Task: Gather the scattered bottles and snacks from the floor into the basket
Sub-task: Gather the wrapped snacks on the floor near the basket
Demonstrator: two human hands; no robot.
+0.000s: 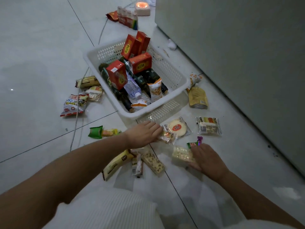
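Gathering done: bottles [132, 87] and cartons [140, 62] in basket [170, 71], just beyond my fingers.
Left fingers [155, 128]: flat, touching a candy [167, 136].
Right fingers [196, 151]: on crackers [181, 156]; I cannot tell the grip.
Remaining: snacks [208, 128] on floor [41, 47] around them.

Dim cool light, soft blur, wide-angle bending

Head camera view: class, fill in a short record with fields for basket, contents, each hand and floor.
basket: white mesh basket on the floor
contents: red cartons, dark bottles, clear water bottle, orange-white packets
left hand: flat, fingertips touching a small wrapped snack
right hand: laid on a cracker pack; grip unclear
outside basket: round cake pack, crisp bag, green packet
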